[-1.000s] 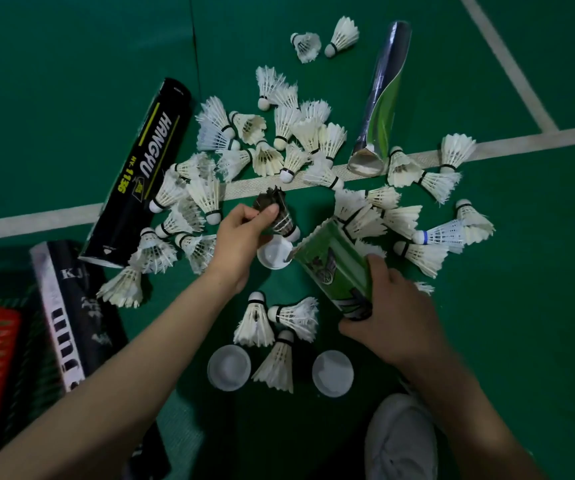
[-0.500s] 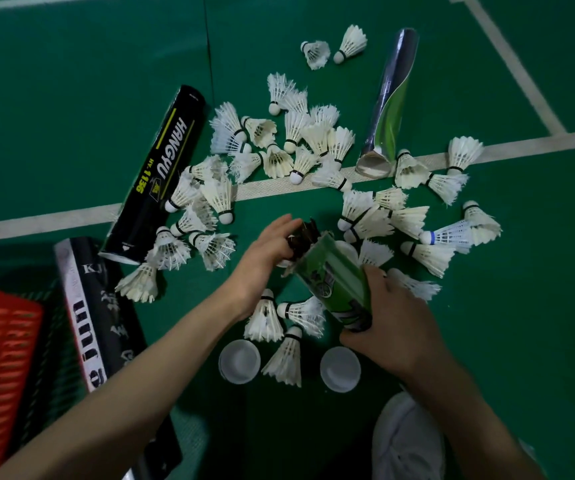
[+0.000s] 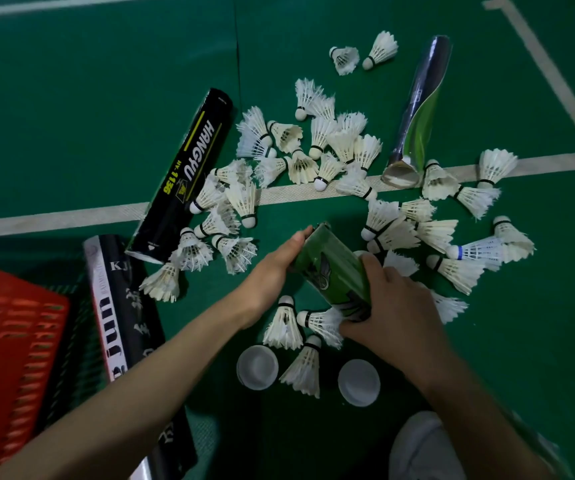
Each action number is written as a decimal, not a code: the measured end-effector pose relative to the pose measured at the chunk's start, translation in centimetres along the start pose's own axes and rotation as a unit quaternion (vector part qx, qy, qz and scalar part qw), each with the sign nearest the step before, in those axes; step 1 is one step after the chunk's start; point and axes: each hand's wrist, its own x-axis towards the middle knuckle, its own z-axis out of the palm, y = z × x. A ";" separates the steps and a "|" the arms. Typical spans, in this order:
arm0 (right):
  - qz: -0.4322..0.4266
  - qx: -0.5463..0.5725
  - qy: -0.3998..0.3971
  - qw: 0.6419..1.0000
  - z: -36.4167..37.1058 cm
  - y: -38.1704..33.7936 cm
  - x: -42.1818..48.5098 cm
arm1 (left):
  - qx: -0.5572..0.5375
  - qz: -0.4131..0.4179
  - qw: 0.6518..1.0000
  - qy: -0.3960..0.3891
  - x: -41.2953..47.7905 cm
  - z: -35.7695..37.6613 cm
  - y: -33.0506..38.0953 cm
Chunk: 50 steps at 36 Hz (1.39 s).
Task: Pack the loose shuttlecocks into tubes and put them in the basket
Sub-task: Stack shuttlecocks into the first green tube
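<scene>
My right hand (image 3: 395,311) grips the lower end of a green tube (image 3: 331,268), which is tilted with its mouth pointing up and left. My left hand (image 3: 268,271) lies against the tube's left side, thumb and fingertips at the mouth. No shuttlecock shows in either hand. Several loose white shuttlecocks lie on the green floor: a cluster (image 3: 327,147) beyond the tube, more to the right (image 3: 435,233), and three just below the tube (image 3: 284,323). The red basket (image 3: 2,341) stands at the left edge.
A black HANGYU tube (image 3: 182,174), a black-and-white tube (image 3: 123,313) beside the basket and a silver-green tube (image 3: 417,116) lie on the floor. Two white caps (image 3: 257,367) (image 3: 359,382) sit near me. My white shoe (image 3: 424,448) is at the bottom.
My left hand carried a dark shuttlecock to the green tube's mouth; it is now out of sight and the hand rests against the tube. The right hand kept hold of the tube.
</scene>
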 end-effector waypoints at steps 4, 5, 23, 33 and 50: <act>0.003 -0.002 -0.011 1.000 0.3 -0.2 0.6 | -0.034 -0.019 0.999 -0.018 0.6 -0.8 -0.5; 0.004 0.002 -0.013 1.000 0.4 -0.3 0.8 | -0.038 -0.020 0.999 -0.021 0.8 -1.0 -0.5; 0.035 0.023 -0.045 0.998 1.8 -1.3 5.0 | 0.377 -0.011 0.908 0.184 10.6 -9.2 0.3; 0.052 0.051 -0.050 0.996 2.1 -0.3 5.3 | 0.484 0.058 0.843 0.228 12.2 -10.2 -0.8; 0.031 0.022 -0.030 0.999 0.9 -0.9 2.1 | 0.012 0.085 0.994 0.067 3.0 -4.1 1.2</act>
